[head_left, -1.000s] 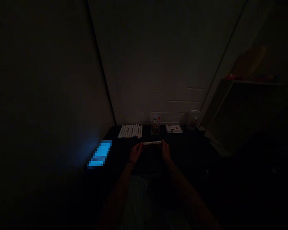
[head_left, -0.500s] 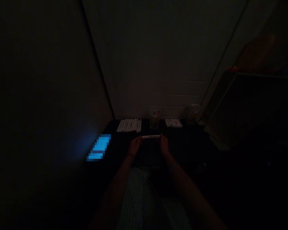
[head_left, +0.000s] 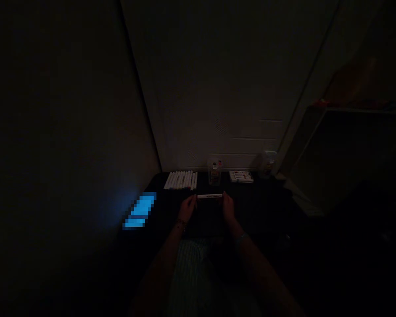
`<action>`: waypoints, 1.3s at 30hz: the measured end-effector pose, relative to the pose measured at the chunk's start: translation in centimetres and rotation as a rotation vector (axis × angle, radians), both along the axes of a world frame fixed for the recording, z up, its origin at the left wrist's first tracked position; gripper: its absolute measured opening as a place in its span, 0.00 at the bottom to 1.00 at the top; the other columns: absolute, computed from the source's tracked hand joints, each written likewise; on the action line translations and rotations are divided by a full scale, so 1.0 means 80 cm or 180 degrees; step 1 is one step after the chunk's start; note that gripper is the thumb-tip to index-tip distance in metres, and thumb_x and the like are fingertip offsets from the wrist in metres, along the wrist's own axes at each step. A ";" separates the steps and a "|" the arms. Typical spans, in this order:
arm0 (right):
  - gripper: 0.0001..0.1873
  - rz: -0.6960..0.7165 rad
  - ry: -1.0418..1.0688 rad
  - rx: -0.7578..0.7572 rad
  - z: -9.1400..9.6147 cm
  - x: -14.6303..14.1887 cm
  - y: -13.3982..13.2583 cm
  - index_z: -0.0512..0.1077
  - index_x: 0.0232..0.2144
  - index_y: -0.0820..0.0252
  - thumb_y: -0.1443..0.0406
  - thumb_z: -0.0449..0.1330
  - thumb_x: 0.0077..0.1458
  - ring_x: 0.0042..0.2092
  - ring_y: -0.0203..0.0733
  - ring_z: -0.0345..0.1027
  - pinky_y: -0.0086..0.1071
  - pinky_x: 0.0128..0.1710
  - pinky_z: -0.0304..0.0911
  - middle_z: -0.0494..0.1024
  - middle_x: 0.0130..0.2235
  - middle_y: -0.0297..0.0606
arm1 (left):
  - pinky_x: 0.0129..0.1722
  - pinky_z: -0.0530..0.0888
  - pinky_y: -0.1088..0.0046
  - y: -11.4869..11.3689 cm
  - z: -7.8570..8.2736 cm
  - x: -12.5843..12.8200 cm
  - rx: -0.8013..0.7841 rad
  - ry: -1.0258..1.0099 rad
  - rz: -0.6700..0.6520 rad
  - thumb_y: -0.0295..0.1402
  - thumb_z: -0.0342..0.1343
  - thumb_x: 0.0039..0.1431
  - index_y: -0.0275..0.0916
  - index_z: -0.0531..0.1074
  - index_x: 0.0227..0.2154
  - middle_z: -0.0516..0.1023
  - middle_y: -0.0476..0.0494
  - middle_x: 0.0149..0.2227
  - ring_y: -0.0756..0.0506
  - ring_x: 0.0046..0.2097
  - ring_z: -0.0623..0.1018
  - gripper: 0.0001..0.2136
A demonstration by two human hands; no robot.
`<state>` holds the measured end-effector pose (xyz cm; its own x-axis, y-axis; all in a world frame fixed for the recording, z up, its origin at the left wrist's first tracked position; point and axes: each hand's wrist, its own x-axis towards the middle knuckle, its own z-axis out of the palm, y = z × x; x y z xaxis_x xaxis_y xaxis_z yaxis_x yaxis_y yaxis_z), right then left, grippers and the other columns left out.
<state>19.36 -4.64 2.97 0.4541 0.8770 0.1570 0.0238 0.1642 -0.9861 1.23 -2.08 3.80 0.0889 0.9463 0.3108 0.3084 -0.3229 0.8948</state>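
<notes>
Head view: left hand [head_left: 186, 208], right hand [head_left: 229, 208] hold marker [head_left: 210, 196]

Dim corner of a room, home or office unclear, desk [head_left: 260, 207] against a wall [head_left: 198, 110], row of markers [head_left: 181, 180], shelf unit [head_left: 304, 134] at right

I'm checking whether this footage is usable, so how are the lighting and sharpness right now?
Head view: very dark overall, the pixelated blue screen brightest; head view again: the white marker stands out, its print unreadable, left hand and right hand dim.
</notes>
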 end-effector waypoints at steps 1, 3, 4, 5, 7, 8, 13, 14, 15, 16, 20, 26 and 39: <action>0.25 -0.0002 -0.0012 0.0017 0.000 0.000 0.000 0.67 0.19 0.61 0.47 0.46 0.49 0.24 0.34 0.58 0.27 0.24 0.52 0.67 0.20 0.33 | 0.25 0.61 0.77 0.000 0.000 0.000 -0.0002 -0.0013 0.0004 0.50 0.42 0.52 0.37 0.70 0.22 0.65 0.51 0.17 0.52 0.23 0.65 0.21; 0.25 0.0002 -0.0015 0.0044 -0.001 0.001 -0.001 0.66 0.19 0.60 0.47 0.45 0.49 0.24 0.34 0.58 0.27 0.25 0.52 0.67 0.20 0.32 | 0.26 0.62 0.77 -0.001 -0.001 0.001 0.0009 -0.0053 0.0002 0.49 0.43 0.52 0.38 0.70 0.22 0.65 0.51 0.17 0.52 0.23 0.65 0.21; 0.25 0.0008 -0.0009 0.0047 0.000 0.001 -0.001 0.66 0.18 0.60 0.47 0.45 0.49 0.24 0.34 0.58 0.27 0.25 0.52 0.67 0.19 0.32 | 0.26 0.62 0.77 -0.001 -0.001 0.001 0.0018 -0.0074 -0.0013 0.49 0.43 0.52 0.38 0.70 0.21 0.66 0.51 0.18 0.52 0.23 0.65 0.20; 0.26 0.0011 -0.0010 0.0038 0.000 0.001 -0.002 0.66 0.18 0.60 0.47 0.45 0.49 0.23 0.34 0.57 0.27 0.25 0.52 0.66 0.19 0.32 | 0.26 0.62 0.77 -0.002 0.000 0.002 0.0027 -0.0086 -0.0011 0.49 0.43 0.52 0.38 0.69 0.21 0.66 0.51 0.18 0.52 0.23 0.65 0.20; 0.26 0.0018 -0.0014 0.0004 0.001 0.001 -0.002 0.67 0.19 0.60 0.47 0.45 0.50 0.23 0.34 0.57 0.27 0.24 0.52 0.65 0.18 0.31 | 0.27 0.62 0.77 -0.005 0.002 0.003 0.0019 -0.0097 -0.0016 0.49 0.43 0.52 0.38 0.69 0.21 0.66 0.51 0.18 0.52 0.24 0.65 0.20; 0.26 0.0022 -0.0031 -0.0012 0.002 0.002 -0.003 0.67 0.19 0.61 0.47 0.45 0.50 0.23 0.34 0.57 0.27 0.24 0.51 0.65 0.18 0.31 | 0.27 0.62 0.77 -0.006 0.004 0.003 0.0005 -0.0089 -0.0017 0.49 0.43 0.52 0.38 0.69 0.21 0.66 0.51 0.19 0.52 0.24 0.66 0.20; 0.26 -0.0003 -0.0081 -0.0001 0.005 0.002 -0.003 0.66 0.18 0.61 0.47 0.45 0.49 0.24 0.34 0.57 0.27 0.25 0.52 0.66 0.19 0.33 | 0.26 0.62 0.77 -0.007 0.006 0.002 -0.0019 -0.0010 -0.0002 0.48 0.44 0.52 0.38 0.67 0.18 0.65 0.51 0.18 0.52 0.24 0.66 0.19; 0.25 -0.0014 -0.0049 0.0004 0.004 0.002 -0.003 0.66 0.18 0.61 0.47 0.46 0.49 0.24 0.34 0.58 0.27 0.25 0.52 0.67 0.19 0.33 | 0.26 0.62 0.78 -0.007 0.005 0.002 0.0000 -0.0020 -0.0010 0.47 0.44 0.52 0.38 0.67 0.19 0.65 0.52 0.18 0.52 0.23 0.65 0.19; 0.25 -0.0021 -0.0023 0.0002 0.004 0.001 -0.002 0.67 0.18 0.61 0.47 0.46 0.49 0.24 0.34 0.58 0.27 0.25 0.52 0.67 0.20 0.33 | 0.26 0.62 0.78 -0.006 0.004 0.002 0.0017 -0.0042 -0.0029 0.47 0.44 0.52 0.38 0.67 0.20 0.65 0.52 0.18 0.53 0.23 0.65 0.18; 0.25 -0.0016 -0.0022 -0.0005 0.003 0.000 -0.001 0.67 0.19 0.61 0.47 0.46 0.49 0.24 0.34 0.58 0.27 0.24 0.52 0.67 0.20 0.33 | 0.26 0.62 0.78 -0.005 0.003 0.002 0.0017 -0.0066 -0.0062 0.47 0.45 0.51 0.38 0.68 0.22 0.65 0.53 0.18 0.53 0.23 0.66 0.17; 0.24 0.0009 -0.0177 0.0012 0.001 -0.002 0.000 0.67 0.17 0.61 0.47 0.49 0.47 0.23 0.34 0.58 0.27 0.24 0.51 0.68 0.20 0.33 | 0.26 0.63 0.78 -0.004 0.000 0.004 -0.0099 -0.0027 -0.0235 0.48 0.49 0.48 0.38 0.69 0.30 0.67 0.53 0.20 0.53 0.25 0.67 0.17; 0.26 -0.0015 -0.0034 0.0012 0.003 -0.001 -0.001 0.67 0.18 0.61 0.47 0.47 0.48 0.22 0.34 0.57 0.27 0.23 0.50 0.67 0.19 0.33 | 0.27 0.63 0.77 -0.005 -0.002 0.001 -0.0017 0.0091 0.0016 0.49 0.42 0.53 0.38 0.66 0.20 0.66 0.52 0.19 0.52 0.24 0.66 0.20; 0.27 -0.0003 0.0013 -0.0012 0.002 0.000 -0.002 0.68 0.20 0.62 0.46 0.45 0.49 0.23 0.34 0.58 0.26 0.23 0.51 0.67 0.20 0.34 | 0.27 0.63 0.77 -0.007 0.003 0.003 0.0057 0.0156 0.0079 0.50 0.40 0.53 0.38 0.70 0.23 0.66 0.51 0.18 0.51 0.24 0.66 0.22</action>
